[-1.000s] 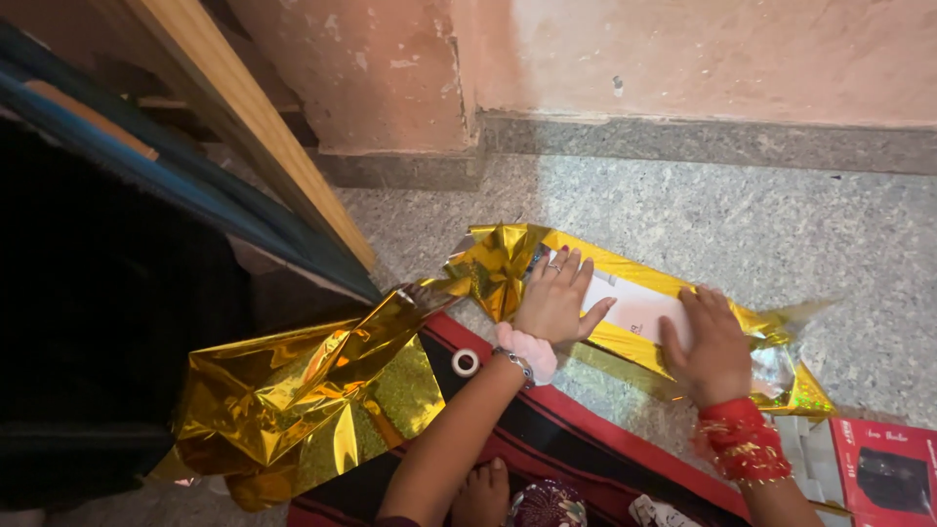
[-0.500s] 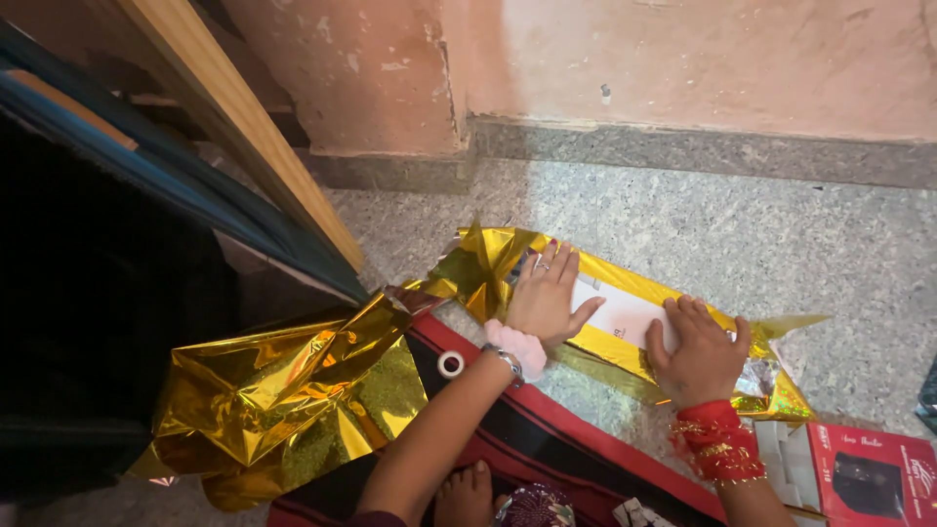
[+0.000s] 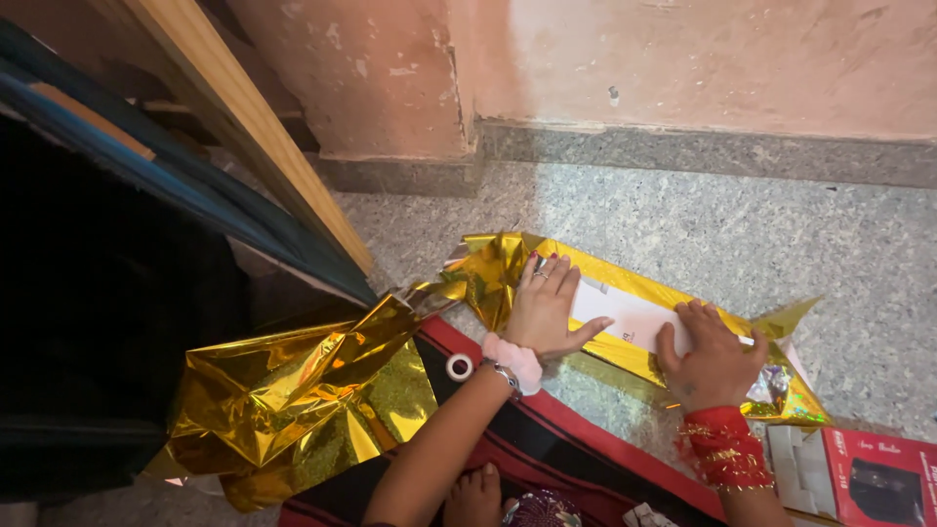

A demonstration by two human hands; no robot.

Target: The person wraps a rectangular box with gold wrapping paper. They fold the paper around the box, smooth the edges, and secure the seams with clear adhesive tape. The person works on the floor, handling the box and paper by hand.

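Both hands flat on a box half wrapped in gold foil.
Left hand [image 3: 543, 310] and right hand [image 3: 711, 359], fingers spread, press the white box [image 3: 632, 316]; gold foil [image 3: 303, 400] crumples beyond the left wrist, tape roll [image 3: 459, 367] beside it.

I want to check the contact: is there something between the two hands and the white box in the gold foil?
Nothing visible: the left hand and the right hand press flat on the white box, with the gold foil around it.

Floor layout, box centred.
Box [image 3: 634, 317] lies on foil sheet [image 3: 293, 400]; tape roll [image 3: 459, 367] left of it, carton [image 3: 874, 478] right.
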